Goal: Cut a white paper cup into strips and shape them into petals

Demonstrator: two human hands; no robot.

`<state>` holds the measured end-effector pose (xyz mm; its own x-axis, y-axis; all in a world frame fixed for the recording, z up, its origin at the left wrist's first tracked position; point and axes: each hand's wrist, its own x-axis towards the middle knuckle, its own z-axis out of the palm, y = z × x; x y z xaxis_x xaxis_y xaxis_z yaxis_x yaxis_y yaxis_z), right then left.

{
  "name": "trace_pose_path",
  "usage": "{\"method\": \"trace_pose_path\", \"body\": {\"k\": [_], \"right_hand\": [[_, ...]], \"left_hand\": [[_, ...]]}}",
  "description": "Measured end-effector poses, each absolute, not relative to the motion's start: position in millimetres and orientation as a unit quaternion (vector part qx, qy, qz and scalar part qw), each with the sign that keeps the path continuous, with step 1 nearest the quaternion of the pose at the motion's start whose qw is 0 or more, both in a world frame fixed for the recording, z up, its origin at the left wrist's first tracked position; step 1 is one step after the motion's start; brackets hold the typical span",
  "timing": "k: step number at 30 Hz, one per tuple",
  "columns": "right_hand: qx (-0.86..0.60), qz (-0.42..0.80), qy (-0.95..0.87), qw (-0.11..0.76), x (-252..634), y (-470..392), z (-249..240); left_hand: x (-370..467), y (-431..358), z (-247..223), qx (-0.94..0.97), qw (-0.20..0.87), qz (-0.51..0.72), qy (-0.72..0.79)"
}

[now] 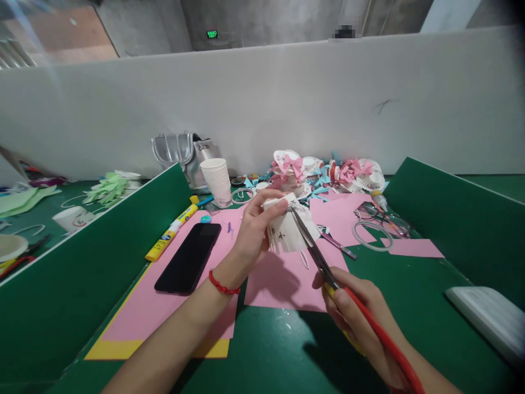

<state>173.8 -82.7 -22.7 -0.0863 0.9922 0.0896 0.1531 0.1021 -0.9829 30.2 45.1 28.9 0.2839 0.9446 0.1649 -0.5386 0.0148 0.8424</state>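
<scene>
Between the thumb and fingers of my left hand [259, 221] is a white paper cup piece [287, 232], its lower side cut into thin strips. My right hand [353, 303] is wrapped round the handles of the scissors [314, 249], which are red and yellow. The blades point up and to the left, and their tips touch the cup piece near my left thumb. Below both hands lies pink paper [287, 284] on the green table.
A black phone [188, 257] and a yellow glue stick [171, 232] lie at the left. Stacked cups [216, 180], a silver bag [176, 150] and paper bows [293, 167] stand behind. Glasses [383, 216] and a white object [488, 317] are right, between green dividers [459, 219].
</scene>
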Motion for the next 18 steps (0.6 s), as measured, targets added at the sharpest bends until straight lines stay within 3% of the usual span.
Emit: {"method": "trace_pose_path", "body": {"k": [18], "right_hand": [[-0.501, 0.415, -0.598, 0.469, 170.7, -83.0, -18.1]], "left_hand": [[30.5, 43.1, 28.3, 0.431, 0.676, 0.549, 0.236]]}}
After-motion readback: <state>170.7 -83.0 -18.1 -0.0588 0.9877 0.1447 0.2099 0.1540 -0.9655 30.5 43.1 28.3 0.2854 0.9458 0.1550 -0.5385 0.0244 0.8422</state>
